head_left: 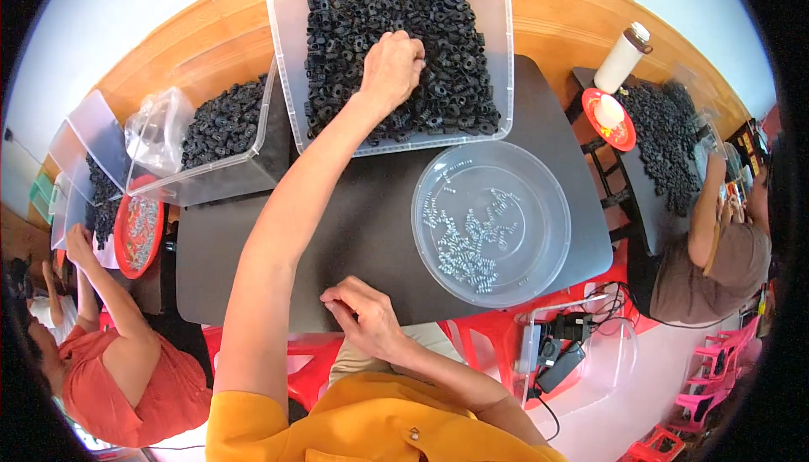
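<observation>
My left hand (393, 66) reaches far forward into a clear plastic bin (291, 83) heaped with small black plastic parts (447, 91). Its fingers curl down among the parts, and their tips are hidden. Close to the near edge of the dark table (354, 209), my right hand (364, 314) is closed, thumb and fingers drawn together. Whatever it may hold is too small or hidden to name. To the right of it on the table stands a round clear tub (539, 247) with many small metal springs (468, 251) scattered on its bottom.
A second clear bin (253, 158) of black parts stands left of the first. At far left, a person in red (139, 386) sits by a red tray (126, 264). Another person (716, 272) works at right beside piled black parts (661, 142) and a bottle (622, 57). Chargers (563, 365) lie below the tub.
</observation>
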